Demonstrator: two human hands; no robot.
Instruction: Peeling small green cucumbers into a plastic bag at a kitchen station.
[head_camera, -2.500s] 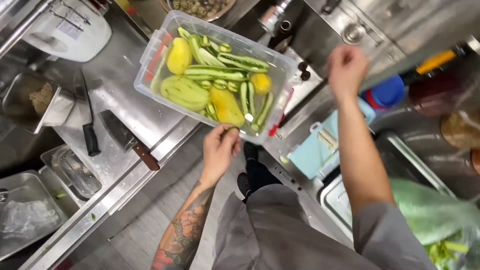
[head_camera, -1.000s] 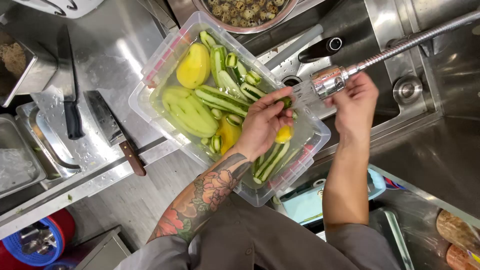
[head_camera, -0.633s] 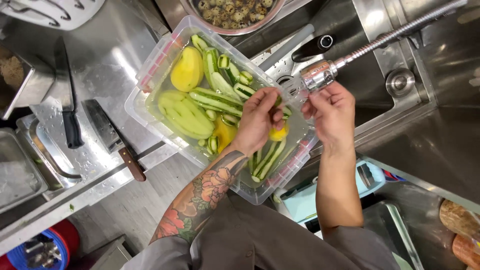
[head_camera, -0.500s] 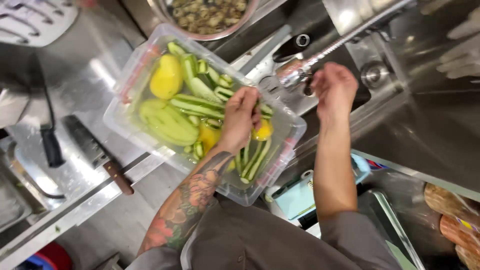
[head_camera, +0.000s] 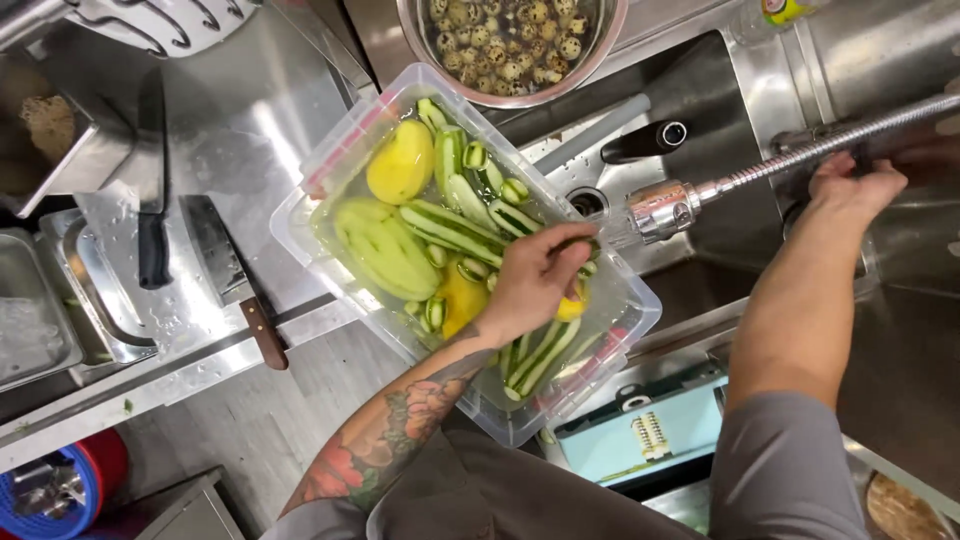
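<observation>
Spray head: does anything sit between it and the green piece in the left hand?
Nothing visible does. The spray head points at the green piece pinched by the left hand over the tub.

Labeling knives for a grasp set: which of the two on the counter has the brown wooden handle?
The cleaver, the wide-bladed one nearer the plastic tub. Its handle end sits at the counter edge. The slimmer knife to its left has a black handle.
</observation>
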